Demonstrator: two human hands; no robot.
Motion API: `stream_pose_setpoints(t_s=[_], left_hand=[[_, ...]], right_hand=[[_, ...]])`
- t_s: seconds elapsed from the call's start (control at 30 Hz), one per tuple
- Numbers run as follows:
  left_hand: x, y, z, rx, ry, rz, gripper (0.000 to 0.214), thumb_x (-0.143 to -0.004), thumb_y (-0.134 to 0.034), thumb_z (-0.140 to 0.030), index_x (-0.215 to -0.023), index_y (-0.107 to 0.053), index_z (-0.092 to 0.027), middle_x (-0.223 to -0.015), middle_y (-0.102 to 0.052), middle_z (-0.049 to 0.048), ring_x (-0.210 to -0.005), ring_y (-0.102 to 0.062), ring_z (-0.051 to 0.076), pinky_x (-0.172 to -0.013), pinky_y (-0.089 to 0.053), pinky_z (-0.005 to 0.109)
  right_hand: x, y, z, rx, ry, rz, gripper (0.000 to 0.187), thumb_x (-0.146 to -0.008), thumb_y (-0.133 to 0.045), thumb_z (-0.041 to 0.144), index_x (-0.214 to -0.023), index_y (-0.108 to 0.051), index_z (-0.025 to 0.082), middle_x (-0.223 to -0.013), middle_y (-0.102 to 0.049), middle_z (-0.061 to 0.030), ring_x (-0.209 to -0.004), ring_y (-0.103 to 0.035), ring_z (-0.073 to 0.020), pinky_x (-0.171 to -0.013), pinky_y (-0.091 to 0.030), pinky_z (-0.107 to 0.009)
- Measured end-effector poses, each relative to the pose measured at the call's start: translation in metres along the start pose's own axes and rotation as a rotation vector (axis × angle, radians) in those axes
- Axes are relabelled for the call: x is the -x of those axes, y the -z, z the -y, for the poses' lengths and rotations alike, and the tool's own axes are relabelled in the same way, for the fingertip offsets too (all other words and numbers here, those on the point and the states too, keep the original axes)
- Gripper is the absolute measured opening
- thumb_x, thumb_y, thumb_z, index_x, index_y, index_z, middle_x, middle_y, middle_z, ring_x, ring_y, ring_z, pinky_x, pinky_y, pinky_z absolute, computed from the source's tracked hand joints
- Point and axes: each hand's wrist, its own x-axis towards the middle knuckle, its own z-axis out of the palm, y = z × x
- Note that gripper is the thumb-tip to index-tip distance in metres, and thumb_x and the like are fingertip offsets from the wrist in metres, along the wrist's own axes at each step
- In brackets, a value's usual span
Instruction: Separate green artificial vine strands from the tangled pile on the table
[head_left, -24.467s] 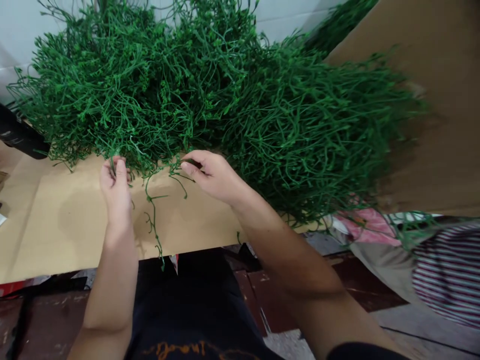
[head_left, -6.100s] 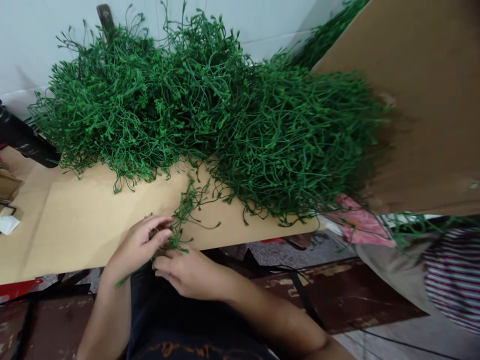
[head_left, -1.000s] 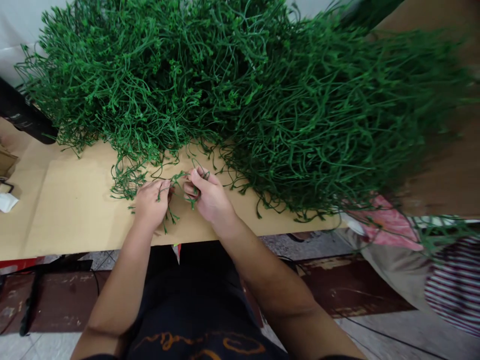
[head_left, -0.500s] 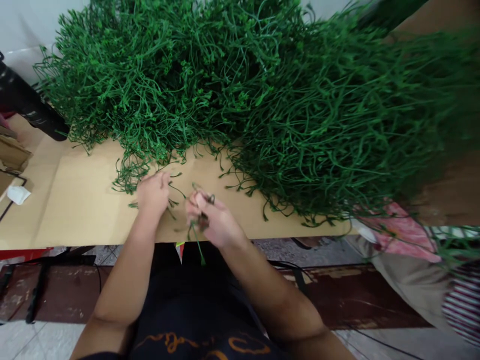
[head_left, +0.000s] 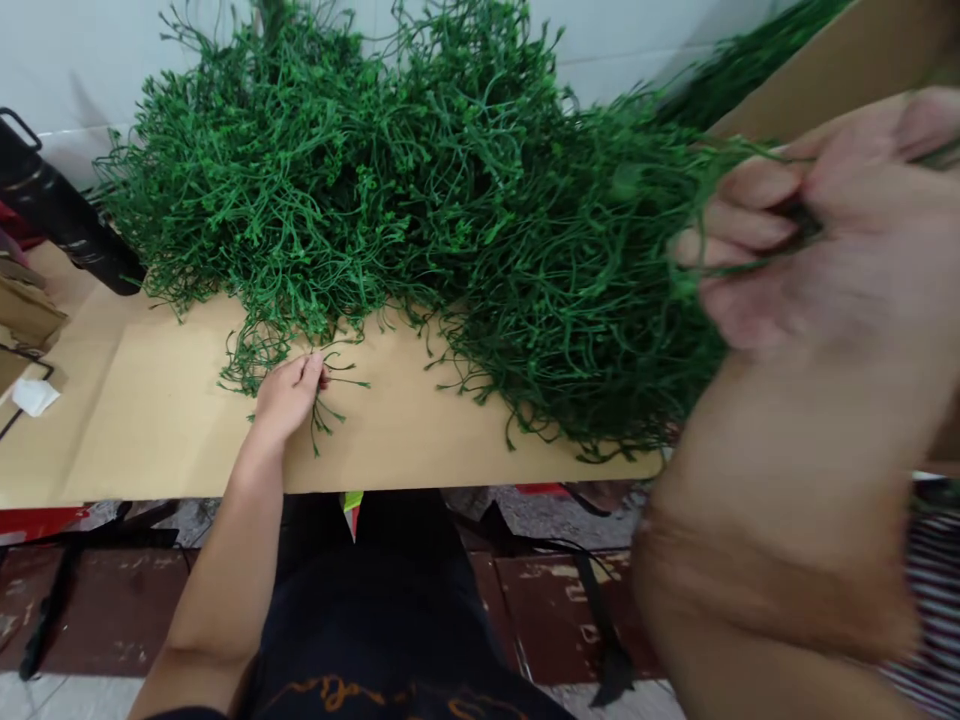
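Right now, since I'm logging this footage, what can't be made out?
All in the head view:
Right hand: motion blur and its own curl obscure what, if anything, it holds.
Left hand: its own grip hides part of the thin, green, plastic-looking stems.
Black, cylindrical bottle: cut off by the left edge; any print is too small.

Pale, seemingly tiled wall point(head_left: 645, 45); grey floor point(head_left: 90, 697)

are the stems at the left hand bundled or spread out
Spread out: the green stems fan in different directions from the left hand.
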Motion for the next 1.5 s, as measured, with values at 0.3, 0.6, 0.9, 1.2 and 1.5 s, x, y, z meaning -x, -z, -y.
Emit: stream_pose_setpoints(t_s=[0.3,0.6,0.9,1.2,1.5], left_hand=[[0.005,-0.010,-0.002,0.064,-0.222,-0.338,0.019,-0.079,-0.054,-0.034,-0.087,-0.060,-0.018,-0.089,-0.062,0.0052,-0.083,-0.057,0.016,-0.078,-0.046,0.029],[0.039,-0.012,-0.054,0.496,-0.229,-0.060,0.031,-0.085,-0.047,-0.043,-0.095,-0.063,-0.018,-0.099,-0.067,0.0075,-0.093,-0.061,0.018,-0.087,-0.048,0.033],[0.033,-0.022,-0.064,0.507,-0.197,0.050,0.029,-0.086,-0.046,-0.038,-0.076,-0.061,-0.016,-0.079,-0.066,0.0048,-0.078,-0.059,0.015,-0.078,-0.048,0.029],[0.035,-0.024,-0.060,0.869,0.029,0.105,0.030,-0.082,-0.051,-0.043,-0.086,-0.064,-0.016,-0.082,-0.068,0.0045,-0.073,-0.060,0.014,-0.070,-0.046,0.028],[0.035,-0.018,-0.057,1.106,0.182,0.124,0.030,-0.067,-0.069,-0.045,-0.076,-0.061,-0.017,-0.072,-0.065,0.0012,-0.068,-0.060,0.012,-0.061,-0.044,0.024]], right_hand=[[-0.002,-0.068,-0.078,-0.019,0.098,0.005,0.035,-0.074,-0.064,0.047,-0.070,-0.044,0.018,-0.059,-0.042,0.0041,-0.045,-0.032,-0.0029,-0.040,-0.025,-0.018],[0.001,-0.081,-0.091,-0.014,0.125,0.024,0.041,-0.071,-0.064,0.053,-0.071,-0.045,0.017,-0.062,-0.050,0.0033,-0.043,-0.037,-0.0017,-0.040,-0.026,-0.018],[0.007,-0.094,-0.103,0.038,0.137,0.077,0.042,-0.079,-0.053,0.056,-0.068,-0.034,0.019,-0.055,-0.032,0.0077,-0.042,-0.025,-0.0018,-0.039,-0.020,-0.020],[0.007,-0.091,-0.110,0.199,0.174,0.137,0.042,-0.083,-0.046,0.056,-0.069,-0.044,0.017,-0.052,-0.031,0.0064,-0.046,-0.028,-0.0040,-0.044,-0.024,-0.021],[0.007,-0.097,-0.118,0.347,0.222,0.155,0.044,-0.086,-0.040,0.056,-0.065,-0.041,0.017,-0.058,-0.038,0.0027,-0.053,-0.037,-0.0065,-0.052,-0.034,-0.022]])
